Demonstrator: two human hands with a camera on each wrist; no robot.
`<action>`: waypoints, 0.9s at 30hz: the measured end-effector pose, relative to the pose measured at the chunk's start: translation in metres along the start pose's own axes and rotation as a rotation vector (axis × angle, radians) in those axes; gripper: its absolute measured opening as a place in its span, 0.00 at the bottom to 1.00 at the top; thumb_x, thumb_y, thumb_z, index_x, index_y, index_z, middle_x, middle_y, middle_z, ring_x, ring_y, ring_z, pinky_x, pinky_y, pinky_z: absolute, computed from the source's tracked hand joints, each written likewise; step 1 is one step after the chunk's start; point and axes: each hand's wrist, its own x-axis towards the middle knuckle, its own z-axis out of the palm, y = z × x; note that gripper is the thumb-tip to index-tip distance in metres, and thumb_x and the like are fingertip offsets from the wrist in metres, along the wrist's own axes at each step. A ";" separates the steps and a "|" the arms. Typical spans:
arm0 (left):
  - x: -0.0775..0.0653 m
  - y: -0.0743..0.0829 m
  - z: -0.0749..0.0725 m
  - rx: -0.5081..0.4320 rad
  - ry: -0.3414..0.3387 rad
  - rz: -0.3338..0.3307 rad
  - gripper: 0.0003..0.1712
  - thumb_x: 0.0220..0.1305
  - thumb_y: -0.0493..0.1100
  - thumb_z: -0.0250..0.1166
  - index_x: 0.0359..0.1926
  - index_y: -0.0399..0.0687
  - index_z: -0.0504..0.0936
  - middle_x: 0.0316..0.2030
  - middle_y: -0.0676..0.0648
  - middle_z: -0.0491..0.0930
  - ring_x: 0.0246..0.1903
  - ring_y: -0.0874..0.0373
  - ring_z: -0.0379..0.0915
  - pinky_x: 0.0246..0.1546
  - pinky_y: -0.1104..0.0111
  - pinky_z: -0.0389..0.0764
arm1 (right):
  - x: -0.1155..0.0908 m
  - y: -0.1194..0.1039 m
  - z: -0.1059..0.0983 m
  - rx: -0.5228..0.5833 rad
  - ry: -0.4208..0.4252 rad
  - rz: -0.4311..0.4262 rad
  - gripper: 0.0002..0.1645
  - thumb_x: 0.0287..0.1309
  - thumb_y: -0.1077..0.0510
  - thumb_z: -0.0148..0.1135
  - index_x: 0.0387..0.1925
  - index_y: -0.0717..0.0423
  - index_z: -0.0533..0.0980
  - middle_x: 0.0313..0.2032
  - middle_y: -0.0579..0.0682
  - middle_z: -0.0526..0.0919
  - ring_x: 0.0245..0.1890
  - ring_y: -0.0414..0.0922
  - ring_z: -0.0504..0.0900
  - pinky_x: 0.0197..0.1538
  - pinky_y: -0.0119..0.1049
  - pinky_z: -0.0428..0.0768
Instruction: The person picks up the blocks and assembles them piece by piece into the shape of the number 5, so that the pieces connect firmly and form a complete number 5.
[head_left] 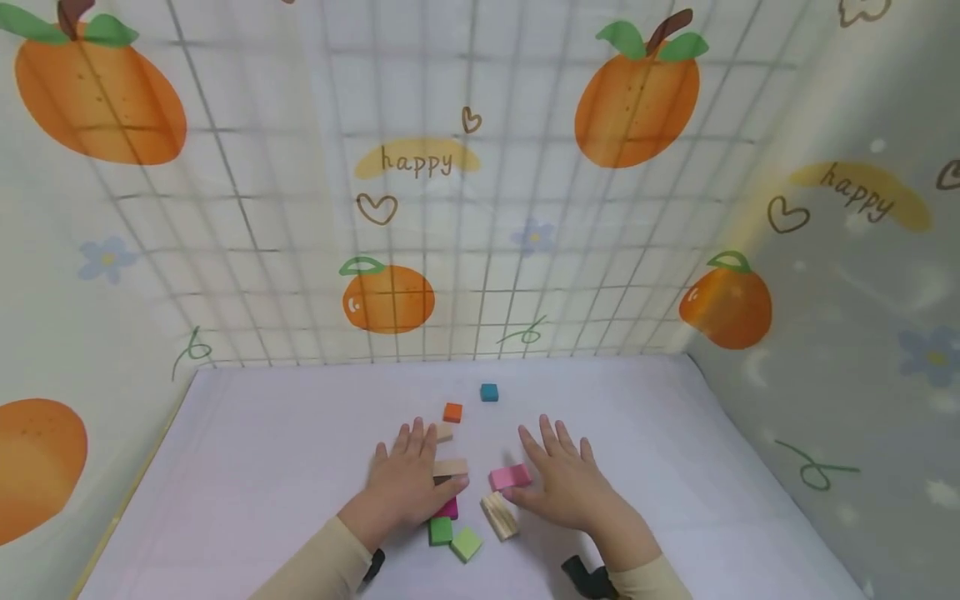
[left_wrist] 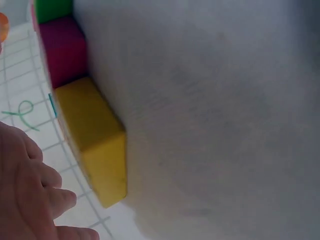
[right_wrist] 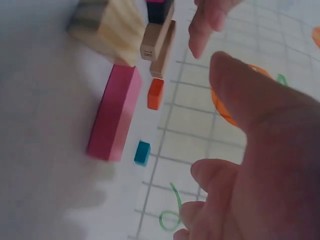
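Note:
Both hands are spread palm-down above a cluster of small blocks, fingers stretched forward and gripping nothing. My left hand (head_left: 408,477) hovers at the cluster's left side, its thumb overlapping a beige block (head_left: 452,467) and a magenta block (head_left: 451,507). Under it sits a yellow block (left_wrist: 92,117), hidden from the head view. My right hand (head_left: 566,485) is on the right, nearest to a pink block (head_left: 510,477) and a striped wooden block (head_left: 498,517). In the right wrist view the pink block lies flat, apart from the fingers.
Toward the front lie a green block (head_left: 440,532) and a light green block (head_left: 467,545). Farther back are another beige block (head_left: 445,432), an orange block (head_left: 453,412) and a blue block (head_left: 490,392). A printed curtain (head_left: 300,292) surrounds the white table (head_left: 645,417).

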 end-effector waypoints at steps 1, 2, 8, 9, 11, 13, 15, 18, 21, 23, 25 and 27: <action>0.002 0.000 0.001 -0.001 0.001 -0.001 0.61 0.62 0.82 0.45 0.81 0.47 0.47 0.81 0.41 0.43 0.80 0.41 0.39 0.73 0.34 0.47 | 0.006 -0.001 0.001 0.010 0.000 -0.020 0.58 0.55 0.26 0.63 0.78 0.48 0.57 0.79 0.62 0.48 0.79 0.66 0.45 0.72 0.75 0.43; 0.004 0.001 0.003 0.005 -0.003 0.000 0.60 0.62 0.82 0.45 0.81 0.47 0.47 0.81 0.41 0.43 0.80 0.41 0.39 0.73 0.34 0.47 | 0.012 -0.003 0.002 0.018 -0.003 -0.034 0.57 0.56 0.27 0.63 0.78 0.48 0.57 0.79 0.62 0.48 0.79 0.65 0.45 0.72 0.74 0.43; 0.011 0.006 0.009 0.003 -0.064 0.017 0.60 0.63 0.82 0.45 0.80 0.45 0.51 0.80 0.40 0.45 0.80 0.43 0.41 0.73 0.33 0.48 | 0.050 -0.007 0.017 -0.005 -0.046 -0.080 0.51 0.62 0.29 0.59 0.79 0.43 0.55 0.80 0.61 0.47 0.79 0.63 0.46 0.74 0.72 0.47; 0.012 0.006 0.009 0.008 -0.070 0.016 0.60 0.63 0.82 0.45 0.80 0.45 0.51 0.80 0.40 0.45 0.80 0.43 0.41 0.73 0.34 0.49 | 0.055 -0.007 0.020 -0.009 -0.057 -0.093 0.50 0.63 0.29 0.58 0.79 0.42 0.55 0.80 0.60 0.46 0.79 0.63 0.46 0.74 0.72 0.47; 0.012 0.006 0.009 0.019 -0.072 0.012 0.59 0.63 0.82 0.44 0.80 0.45 0.52 0.80 0.41 0.46 0.80 0.44 0.41 0.73 0.34 0.49 | 0.064 -0.009 0.025 -0.015 -0.079 -0.114 0.50 0.64 0.29 0.57 0.79 0.41 0.54 0.80 0.59 0.45 0.80 0.62 0.45 0.74 0.71 0.48; 0.013 0.005 0.009 0.034 -0.075 0.012 0.59 0.64 0.82 0.44 0.80 0.45 0.52 0.80 0.41 0.46 0.80 0.44 0.40 0.73 0.34 0.48 | 0.071 -0.011 0.030 -0.016 -0.093 -0.138 0.49 0.65 0.28 0.55 0.79 0.41 0.54 0.80 0.59 0.45 0.80 0.61 0.45 0.74 0.70 0.48; 0.014 0.004 0.007 0.041 -0.079 0.012 0.58 0.64 0.81 0.45 0.80 0.45 0.52 0.80 0.42 0.46 0.80 0.44 0.40 0.73 0.34 0.48 | 0.077 -0.014 0.033 -0.020 -0.099 -0.158 0.47 0.67 0.29 0.53 0.79 0.41 0.54 0.80 0.58 0.45 0.80 0.61 0.45 0.74 0.70 0.49; 0.020 0.002 0.004 0.054 -0.074 0.007 0.58 0.64 0.81 0.44 0.80 0.46 0.52 0.81 0.43 0.46 0.80 0.45 0.40 0.73 0.34 0.48 | 0.085 -0.018 0.035 -0.051 -0.093 -0.197 0.42 0.71 0.32 0.50 0.79 0.42 0.55 0.80 0.55 0.47 0.80 0.58 0.47 0.75 0.69 0.51; 0.026 -0.002 0.002 0.062 -0.068 -0.004 0.58 0.63 0.82 0.43 0.80 0.48 0.51 0.81 0.44 0.45 0.80 0.45 0.39 0.73 0.34 0.48 | 0.095 -0.024 0.037 -0.068 -0.105 -0.251 0.39 0.74 0.37 0.48 0.79 0.42 0.56 0.80 0.49 0.51 0.80 0.56 0.50 0.75 0.68 0.52; 0.030 -0.006 0.001 0.063 -0.071 -0.009 0.58 0.63 0.83 0.42 0.80 0.49 0.50 0.81 0.45 0.44 0.81 0.45 0.37 0.73 0.34 0.48 | 0.101 -0.028 0.036 -0.076 -0.121 -0.280 0.37 0.75 0.39 0.48 0.79 0.43 0.56 0.80 0.46 0.53 0.80 0.54 0.52 0.75 0.67 0.53; 0.032 -0.009 0.001 0.058 -0.080 -0.006 0.58 0.63 0.83 0.41 0.81 0.51 0.49 0.81 0.46 0.42 0.81 0.45 0.36 0.73 0.33 0.47 | 0.105 -0.030 0.036 -0.079 -0.137 -0.286 0.37 0.75 0.39 0.48 0.78 0.43 0.57 0.79 0.44 0.56 0.79 0.54 0.55 0.74 0.67 0.55; 0.033 -0.011 0.000 0.045 -0.091 0.000 0.58 0.63 0.83 0.42 0.81 0.51 0.48 0.82 0.47 0.41 0.81 0.45 0.35 0.73 0.33 0.47 | 0.108 -0.032 0.036 -0.089 -0.144 -0.274 0.36 0.75 0.40 0.49 0.78 0.42 0.58 0.78 0.43 0.58 0.78 0.53 0.58 0.74 0.66 0.57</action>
